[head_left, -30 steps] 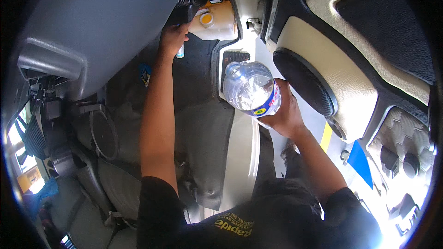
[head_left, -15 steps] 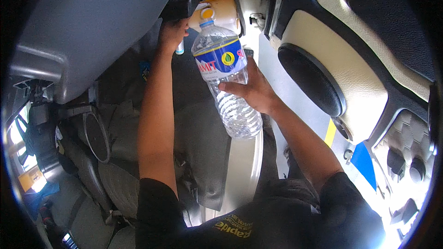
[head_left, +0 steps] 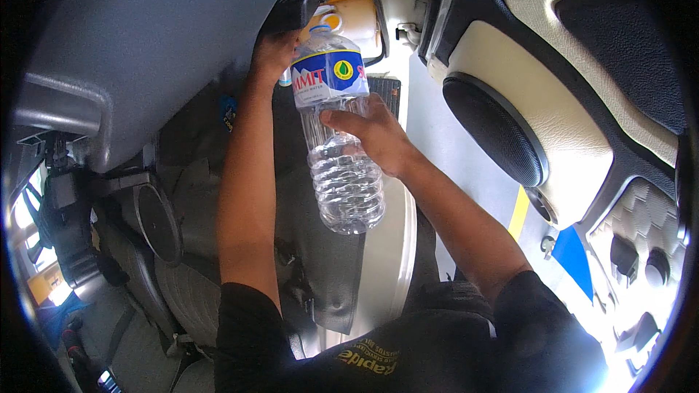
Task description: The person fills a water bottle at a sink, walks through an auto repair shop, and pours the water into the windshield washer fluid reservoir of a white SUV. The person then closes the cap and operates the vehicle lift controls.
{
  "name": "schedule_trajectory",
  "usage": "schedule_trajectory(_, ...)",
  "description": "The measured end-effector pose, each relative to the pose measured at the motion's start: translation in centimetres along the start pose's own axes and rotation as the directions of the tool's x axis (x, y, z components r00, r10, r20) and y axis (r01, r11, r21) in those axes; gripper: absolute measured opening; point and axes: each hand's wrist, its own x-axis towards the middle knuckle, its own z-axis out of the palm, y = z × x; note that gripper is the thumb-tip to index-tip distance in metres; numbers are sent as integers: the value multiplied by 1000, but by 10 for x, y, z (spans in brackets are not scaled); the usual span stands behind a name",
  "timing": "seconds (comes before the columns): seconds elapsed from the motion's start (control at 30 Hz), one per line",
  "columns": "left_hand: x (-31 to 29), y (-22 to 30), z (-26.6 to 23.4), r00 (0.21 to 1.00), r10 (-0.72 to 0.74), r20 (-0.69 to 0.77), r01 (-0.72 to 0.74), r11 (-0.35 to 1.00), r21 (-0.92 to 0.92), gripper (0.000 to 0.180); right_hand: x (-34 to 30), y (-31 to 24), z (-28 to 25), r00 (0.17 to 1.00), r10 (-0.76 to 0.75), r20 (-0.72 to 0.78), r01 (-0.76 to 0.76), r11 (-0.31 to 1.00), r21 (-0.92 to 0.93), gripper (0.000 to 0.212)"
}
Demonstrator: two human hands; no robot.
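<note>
My right hand (head_left: pixel 375 133) grips a clear plastic water bottle (head_left: pixel 338 149) around its middle. The bottle has a blue label and its open neck points away from me toward a yellowish-white reservoir tank (head_left: pixel 357 14) at the top of the view. My left hand (head_left: pixel 273 51) reaches far forward and rests against dark parts under the grey raised panel (head_left: pixel 145 44), just left of the bottle's neck. Its fingers are partly hidden, so what it holds is unclear.
A car door's inner panel (head_left: pixel 582 102) with a round speaker grille (head_left: pixel 495 131) stands open on the right. Car seats (head_left: pixel 175 276) and a side mirror (head_left: pixel 156 222) lie at lower left. A pale sill (head_left: pixel 389 262) runs below the bottle.
My right hand has swung the bottle from near my chest forward and tipped it, neck toward the reservoir. The left arm has stayed stretched forward.
</note>
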Motion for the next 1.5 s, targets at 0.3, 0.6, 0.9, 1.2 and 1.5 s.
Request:
schedule_trajectory(0.3, 16, -49, -11, 983, 183, 12, -184, 979, 93, 44, -4, -6, 12, 999, 12, 42, -16, 996, 91, 55)
schedule_trajectory(0.6, 8, -45, -22, 976, 213, 36, -216, 955, 203, 42, -1, 4, 17, 988, 67, 135, -106, 946, 306, 61)
schedule_trajectory(0.9, 4, -32, -16, 913, 380, 145, -394, 737, 549, 35, -3, 1, 17, 993, 61, 102, -91, 944, 317, 62)
schedule_trajectory(1.2, 15, -56, -18, 929, 369, 27, -365, 901, 234, 47, -9, -8, 21, 992, 64, 113, -99, 935, 342, 55)
schedule_trajectory(1.5, 11, -50, -17, 972, 234, -23, -231, 969, 81, 52, -9, -8, 14, 993, 51, 105, -70, 979, 193, 57)
